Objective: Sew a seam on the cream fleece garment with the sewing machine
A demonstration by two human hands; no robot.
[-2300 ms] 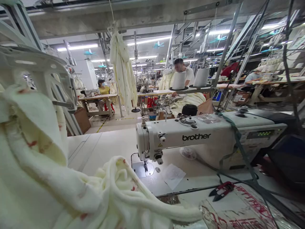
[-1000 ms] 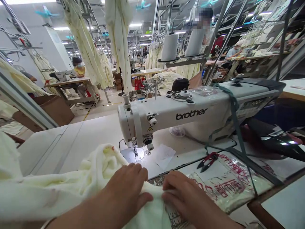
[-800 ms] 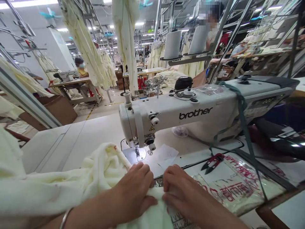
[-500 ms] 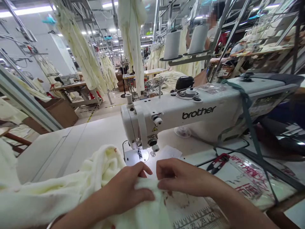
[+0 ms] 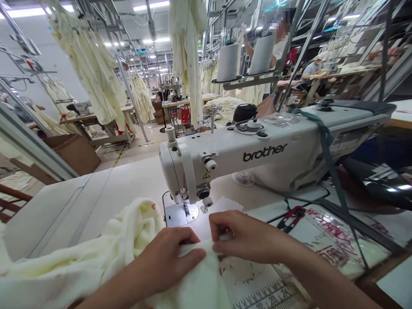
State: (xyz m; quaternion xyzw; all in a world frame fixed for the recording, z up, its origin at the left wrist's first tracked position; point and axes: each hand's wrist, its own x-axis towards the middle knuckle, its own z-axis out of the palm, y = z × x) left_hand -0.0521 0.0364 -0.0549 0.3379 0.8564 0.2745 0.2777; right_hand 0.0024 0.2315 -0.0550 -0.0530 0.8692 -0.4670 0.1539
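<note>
A pale cream piece of soft cloth (image 5: 200, 274) hangs over the table's front edge between my hands, its top edge pinched in both. My left hand (image 5: 169, 253) grips that edge with the thumb on top. At the right end of the edge, my right hand (image 5: 240, 236) pinches the cloth between thumb and bent fingers. More of the cream fabric (image 5: 135, 227) lies bunched to the left of my left hand. Just beyond the hands stands a white sewing machine (image 5: 219, 159), its lit needle and presser foot (image 5: 186, 209) above the metal plate, with no cloth under them.
Red-handled thread snips (image 5: 291, 219) rest on a plastic-covered sheet to the right. A printed ruler scale (image 5: 267, 296) runs along the front edge. Two thread cones (image 5: 228, 62) stand behind the machine. Cream garments (image 5: 93, 73) hang beyond, and a person (image 5: 280, 43) stands at the back.
The view has shifted slightly. My left thumb and fingers have closed nearer together on the cloth's edge, which is now straighter between the hands. My right hand keeps its pinch.
</note>
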